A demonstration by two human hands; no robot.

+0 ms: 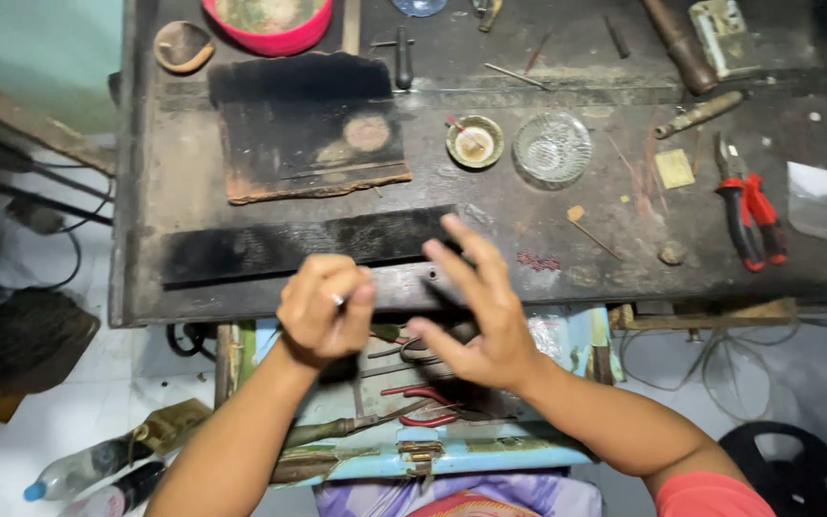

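Head view, looking down: the left hand is curled shut, pinching a small silvery piece between thumb and fingers, over the front edge of the dark workbench; the right hand is open, fingers spread, just beside it above a pale blue toolbox of pliers.

Left hand curled shut (knuckles up); right hand spread open.
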